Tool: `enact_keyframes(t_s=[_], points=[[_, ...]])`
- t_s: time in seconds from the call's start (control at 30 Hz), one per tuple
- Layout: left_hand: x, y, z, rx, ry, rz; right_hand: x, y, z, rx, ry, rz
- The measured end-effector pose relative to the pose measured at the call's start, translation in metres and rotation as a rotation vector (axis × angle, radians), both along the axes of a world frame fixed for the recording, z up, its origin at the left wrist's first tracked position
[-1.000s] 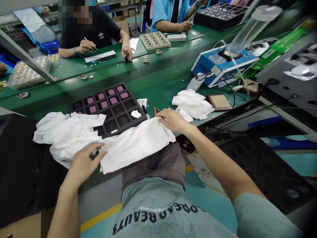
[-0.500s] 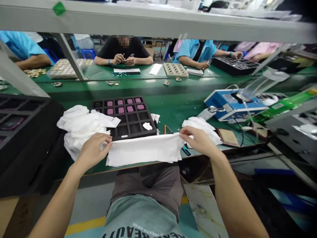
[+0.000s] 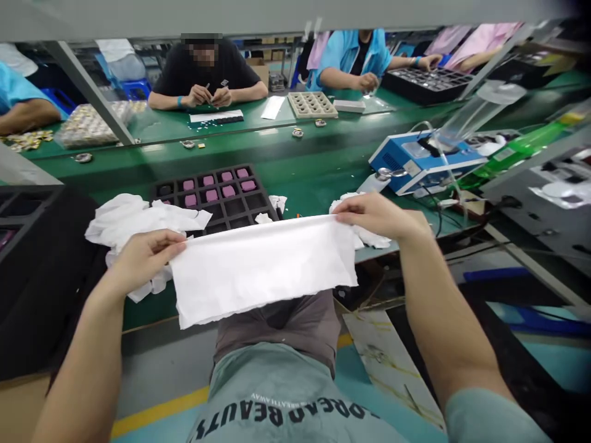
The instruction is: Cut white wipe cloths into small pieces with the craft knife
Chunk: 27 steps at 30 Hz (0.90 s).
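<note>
A white cloth (image 3: 263, 267) hangs stretched between my two hands above my lap, in front of the green bench edge. My left hand (image 3: 143, 255) pinches its upper left corner and my right hand (image 3: 373, 215) pinches its upper right corner, both closed on the fabric. Just behind the cloth lies a black foam tray (image 3: 231, 206) with square pockets, several of them holding pink blocks (image 3: 215, 187). The cloth hides the tray's near edge.
Crumpled white cloths (image 3: 133, 224) lie left of the tray, and another heap (image 3: 369, 237) by my right hand. A blue machine (image 3: 420, 163) with tubing stands at right. Black trays (image 3: 28, 246) stack at left. Other people work across the green bench (image 3: 286, 166).
The cloth has gone from lying flat on the bench edge to being lifted and held taut in the air by both hands. My view tilted up, then dropped slightly.
</note>
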<state>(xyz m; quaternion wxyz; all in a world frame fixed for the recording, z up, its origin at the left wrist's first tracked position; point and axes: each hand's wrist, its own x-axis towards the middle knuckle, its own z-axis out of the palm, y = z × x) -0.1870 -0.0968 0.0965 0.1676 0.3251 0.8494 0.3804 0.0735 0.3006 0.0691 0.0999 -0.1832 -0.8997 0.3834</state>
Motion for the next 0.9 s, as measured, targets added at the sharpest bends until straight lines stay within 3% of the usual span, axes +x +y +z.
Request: enact_keyframes(t_s=[0.13,0.23,0.43,0.6,0.7,0.8,0.9], points=[[-0.014,0.024,-0.031,-0.228,0.269,-0.107,-0.029,0.006,-0.046,0.043,-0.094,-0.038],[-0.015,0.025,-0.040,-0.275,0.376,-0.178,-0.029,0.001,-0.063,0.120,-0.114,-0.066],[0.010,-0.002,-0.046,-0.250,0.447,-0.234,0.016,-0.026,-0.070,0.353,-0.015,0.042],[0.036,-0.021,-0.064,-0.333,0.406,-0.328,0.049,-0.058,-0.078,0.423,-0.147,0.149],[0.036,-0.016,-0.071,-0.337,0.349,-0.367,0.046,-0.063,-0.077,0.417,-0.172,0.153],[0.031,-0.002,-0.077,-0.344,0.366,-0.266,0.024,-0.059,-0.074,0.439,-0.127,0.099],[0.029,0.009,-0.082,-0.420,0.443,-0.232,0.000,-0.053,-0.075,0.421,-0.213,0.143]])
